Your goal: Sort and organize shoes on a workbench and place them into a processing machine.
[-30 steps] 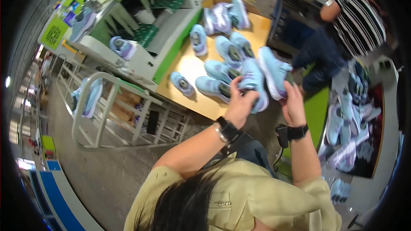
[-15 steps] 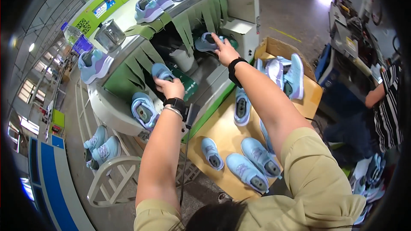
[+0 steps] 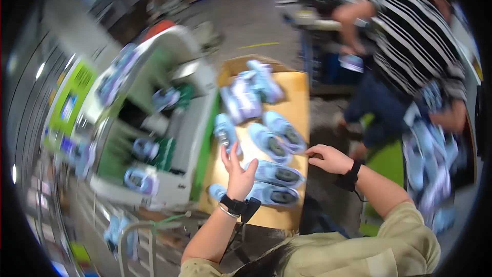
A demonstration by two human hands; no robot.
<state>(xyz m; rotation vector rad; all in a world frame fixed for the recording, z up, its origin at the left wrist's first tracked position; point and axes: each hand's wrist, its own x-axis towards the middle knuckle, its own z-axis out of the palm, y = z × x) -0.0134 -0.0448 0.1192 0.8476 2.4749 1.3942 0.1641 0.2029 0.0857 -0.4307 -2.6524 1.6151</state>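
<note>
On the tan tabletop [image 3: 266,219] lie several light-blue shoes. My left hand [image 3: 238,174] hovers over them with fingers spread, holding nothing. Its fingertips are close to a single shoe [image 3: 225,131] on the side by the machine; contact cannot be made out. At the table's right edge, my right hand [image 3: 330,159] has loosely bent fingers, thumb apart, and nothing in its grasp. Beside it lies a pair of shoes [image 3: 277,136], and nearer to me two more shoes [image 3: 277,174] rest side by side. Another shoe [image 3: 217,191] is partly covered by my left hand.
At left stands a white machine [image 3: 197,118] with green strips; shoes [image 3: 145,149] sit on its green plates and along its top. An open carton [image 3: 230,65] and piled shoes [image 3: 248,95] occupy the table's far end. A striped-shirted person [image 3: 410,46] bends over shoes at right.
Both hands have let go of the shoes at the machine, which stay on its green plates. My view has turned right, and my hands are now over the table and at its edge.
</note>
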